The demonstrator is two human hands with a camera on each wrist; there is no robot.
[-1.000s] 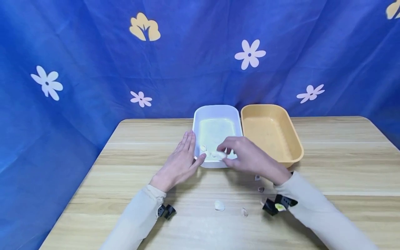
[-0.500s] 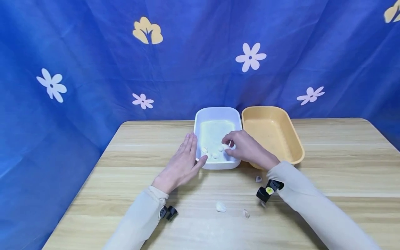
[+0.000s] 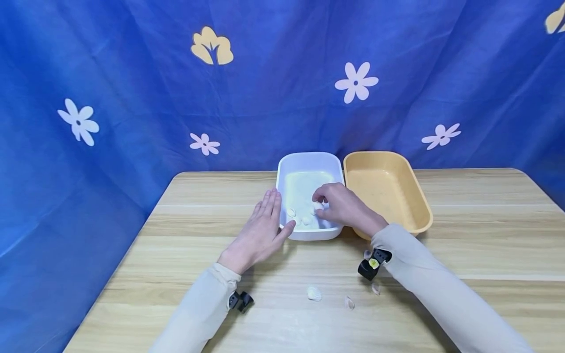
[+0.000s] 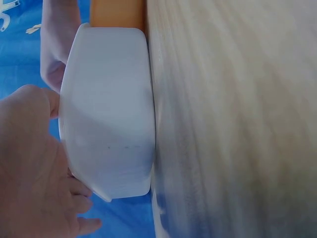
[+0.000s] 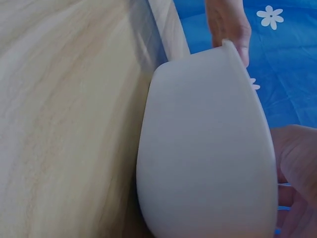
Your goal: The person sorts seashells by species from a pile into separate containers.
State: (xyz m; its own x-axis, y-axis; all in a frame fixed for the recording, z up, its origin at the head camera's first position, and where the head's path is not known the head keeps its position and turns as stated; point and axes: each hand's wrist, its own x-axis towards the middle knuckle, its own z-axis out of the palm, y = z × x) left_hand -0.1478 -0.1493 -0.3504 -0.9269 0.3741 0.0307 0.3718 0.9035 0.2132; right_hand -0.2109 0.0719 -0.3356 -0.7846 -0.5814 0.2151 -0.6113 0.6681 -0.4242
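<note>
A white plastic tub (image 3: 312, 236) stands upright on the wooden table, with a few small pale seashells (image 3: 291, 212) lying near its front end. My left hand (image 3: 258, 233) lies along the tub's left rim, fingers straight and thumb over the front left corner. Inside the tub, my right hand (image 3: 342, 206) pinches a white seashell (image 3: 318, 206) between thumb and fingers, low over the floor. The left wrist view has the tub's outer wall (image 4: 109, 109) beside my left hand (image 4: 34, 163). In the right wrist view the wall hides my right fingertips and the shell.
Right beside the white tub is a yellow-orange tub (image 3: 381, 189). Several shells lie on the near table: a white ribbed shell (image 3: 314, 293), a small brownish shell (image 3: 349, 302) and others by my right wrist camera (image 3: 368, 267). A blue flowered curtain (image 3: 273, 88) hangs behind.
My right hand has moved a little back and right within the white tub, the white shell still in its fingers. My left hand has stayed at the left rim. The head view has shifted slightly.
</note>
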